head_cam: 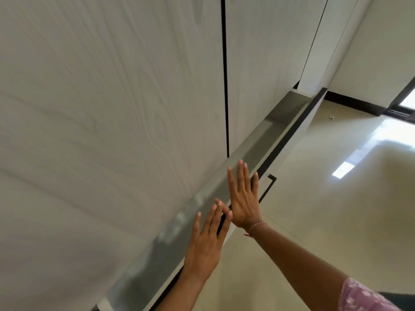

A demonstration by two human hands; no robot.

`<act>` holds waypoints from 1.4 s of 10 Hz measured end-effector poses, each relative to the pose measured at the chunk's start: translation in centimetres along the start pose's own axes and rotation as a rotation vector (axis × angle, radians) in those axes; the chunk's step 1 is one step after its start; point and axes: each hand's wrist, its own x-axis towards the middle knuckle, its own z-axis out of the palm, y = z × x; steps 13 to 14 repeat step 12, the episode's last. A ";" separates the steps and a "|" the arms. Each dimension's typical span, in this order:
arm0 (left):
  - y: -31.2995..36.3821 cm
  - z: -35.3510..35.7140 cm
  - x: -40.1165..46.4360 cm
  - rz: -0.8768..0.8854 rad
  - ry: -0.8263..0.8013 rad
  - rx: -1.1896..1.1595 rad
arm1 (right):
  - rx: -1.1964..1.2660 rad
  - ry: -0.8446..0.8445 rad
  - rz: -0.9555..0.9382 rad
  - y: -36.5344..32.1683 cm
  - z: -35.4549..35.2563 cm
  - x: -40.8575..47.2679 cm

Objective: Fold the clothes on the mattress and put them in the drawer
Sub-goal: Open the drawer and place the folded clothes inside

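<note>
Two flat hands on the drawer, that's basically the whole shot. The left hand (205, 245) and right hand (243, 198) both have straight, spread fingers laid against the top edge of the drawer front (289, 135), so neither grip is holding anything, they're just pressing.

The drawer (253, 149) sits pulled out a little way at the foot of a big pale wood-grain wardrobe (112, 108). Its long axis runs diagonally across the view, from bottom left up toward the upper right, parallel to the wardrobe face, with its open top pointing up at the camera. There's a thin dark handle (268, 187) on the front, just beside the right hand's fingers.

As for progress: no mattress and no loose clothes in view at all. Inside the drawer I can make out some pale smudgy shapes (177, 223) near the left end, which might be folded fabric, but it's blurry and could just be glare. Going by the flat palms on the front, my guess is this is the closing push, so either the job's about wrapped up or there's another load waiting out of sight.

Shiny cream floor (325, 221) on the right, pink patterned sleeve (359, 297) at the bottom corner.
</note>
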 end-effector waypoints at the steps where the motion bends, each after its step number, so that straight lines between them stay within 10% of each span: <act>1: -3.4 0.5 1.0 0.025 -0.048 0.062 | 0.157 0.015 0.381 -3.4 1.5 -0.2; 3: -6.2 -0.1 2.7 -0.021 -0.277 0.477 | 0.608 -0.114 0.512 -7.2 4.3 -1.9; 8: -7.9 1.9 3.8 0.051 -0.261 0.692 | 0.628 -0.227 0.479 -7.9 4.9 0.3; 14: -5.2 -4.4 4.2 0.016 -0.360 0.112 | 0.062 -0.343 0.297 -2.8 -3.4 -2.6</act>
